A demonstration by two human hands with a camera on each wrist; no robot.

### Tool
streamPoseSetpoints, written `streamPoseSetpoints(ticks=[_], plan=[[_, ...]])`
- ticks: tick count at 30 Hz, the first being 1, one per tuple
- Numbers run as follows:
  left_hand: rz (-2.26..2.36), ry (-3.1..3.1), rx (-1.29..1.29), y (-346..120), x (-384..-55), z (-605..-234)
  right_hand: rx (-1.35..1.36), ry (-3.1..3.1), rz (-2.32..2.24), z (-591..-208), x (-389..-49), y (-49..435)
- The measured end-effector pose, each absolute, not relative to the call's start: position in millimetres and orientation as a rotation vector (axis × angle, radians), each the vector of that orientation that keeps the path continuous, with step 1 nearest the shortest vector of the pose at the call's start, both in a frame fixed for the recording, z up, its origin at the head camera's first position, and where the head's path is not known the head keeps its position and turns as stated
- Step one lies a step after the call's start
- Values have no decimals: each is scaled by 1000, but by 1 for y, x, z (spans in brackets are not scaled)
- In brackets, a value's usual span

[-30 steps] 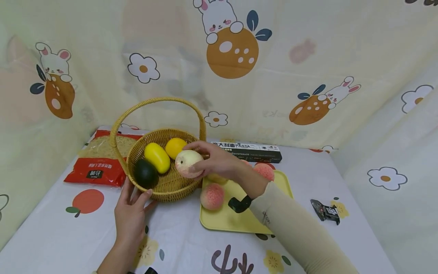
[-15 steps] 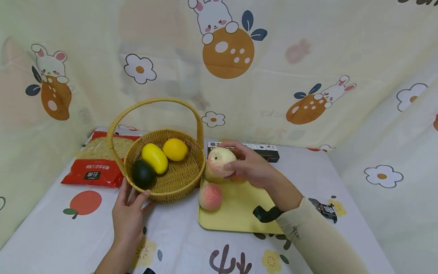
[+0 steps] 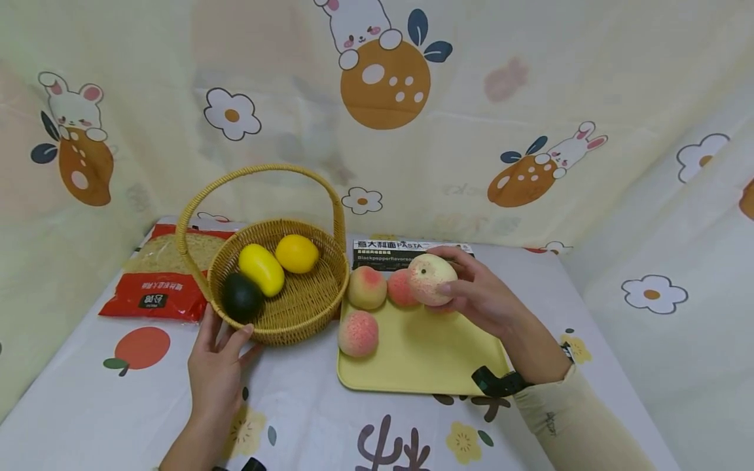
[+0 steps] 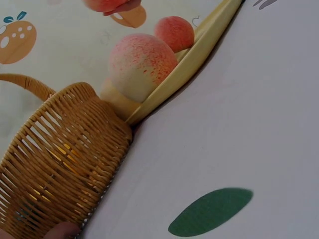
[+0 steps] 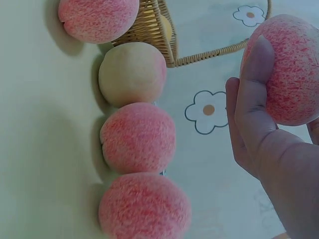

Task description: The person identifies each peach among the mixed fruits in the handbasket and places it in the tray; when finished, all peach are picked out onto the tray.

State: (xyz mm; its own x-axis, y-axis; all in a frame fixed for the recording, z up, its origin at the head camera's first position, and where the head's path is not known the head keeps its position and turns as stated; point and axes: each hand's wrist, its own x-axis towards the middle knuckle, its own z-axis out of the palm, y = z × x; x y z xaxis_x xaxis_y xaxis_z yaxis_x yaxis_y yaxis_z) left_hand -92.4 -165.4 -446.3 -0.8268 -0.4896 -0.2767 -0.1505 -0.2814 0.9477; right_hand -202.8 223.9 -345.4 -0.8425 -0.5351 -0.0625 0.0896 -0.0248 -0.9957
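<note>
My right hand (image 3: 480, 294) grips a pale pink-speckled peach (image 3: 432, 279) above the back of the yellow tray (image 3: 412, 366). In the right wrist view the thumb and fingers wrap round that peach (image 5: 294, 69). Several other peaches lie on the tray, one of them a rosy peach (image 3: 359, 333) at its left edge. My left hand (image 3: 218, 360) holds the near left rim of a wicker basket (image 3: 300, 324), thumb at the rim and fingers against the side. Inside the basket are a dark green avocado (image 3: 242, 297), a yellow mango (image 3: 262, 269) and a lemon (image 3: 297, 254).
A red bag of dry food (image 3: 159, 288) lies left of the basket. Behind the tray stands a black and white pasta box (image 3: 383, 254). The basket's tall handle (image 3: 259, 169) arches upward. A printed curtain (image 3: 283, 85) closes off the back.
My right hand has carried the peach rightward, from above the basket to above the tray's back part. The left hand keeps its hold on the basket. The view has shifted slightly.
</note>
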Motion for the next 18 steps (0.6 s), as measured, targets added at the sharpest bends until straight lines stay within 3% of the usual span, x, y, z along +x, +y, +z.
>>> streamPoseSetpoints(ticks=[18], plan=[[-2206, -1728, 795, -165, -93, -446, -457, 2346, -1538, -376, -184, 230]])
